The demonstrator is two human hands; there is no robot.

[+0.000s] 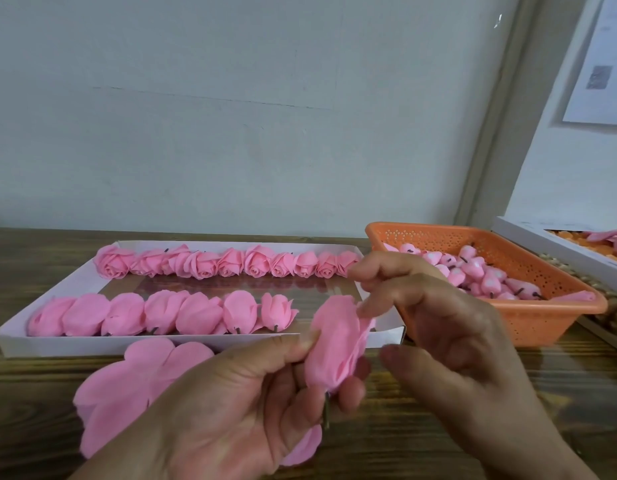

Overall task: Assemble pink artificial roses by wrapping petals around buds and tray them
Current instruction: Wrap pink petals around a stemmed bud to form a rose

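1. The left hand (251, 393) sits at about 6 o'clock in the view, its fingers and thumb curled round a half-made rose (338, 344), gripping it near the base with the thumb laid along the petal side.
2. A short dark stem (326, 412) sticks down from the rose between the left fingers.
3. The right hand (449, 334) is at about 4 o'clock, its thumb and forefinger pinching the top edge of the rose's outer petal; the other fingers are loosely bent and hold nothing more.
4. A stack of loose pink petals (127, 386) lies flat on the wooden table (30, 393) at about 8 o'clock, partly under the left hand.
5. A shallow white tray (75, 344) lies just beyond the hands, from 9 o'clock to the centre.
6. Its far row holds finished roses (227, 263) side by side, blooms facing the viewer.
7. Its near row holds seven more roses (161, 311) lying on their sides, stems pointing to the near rim; the right end of this row is bare tray.
8. An orange basket (528, 320) stands at about 3 o'clock, just beside the tray's right end, with pink buds (473, 271) heaped inside.
9. At the far right edge a second white tray (528, 237) shows, with orange and pink pieces inside; which kind I cannot tell.
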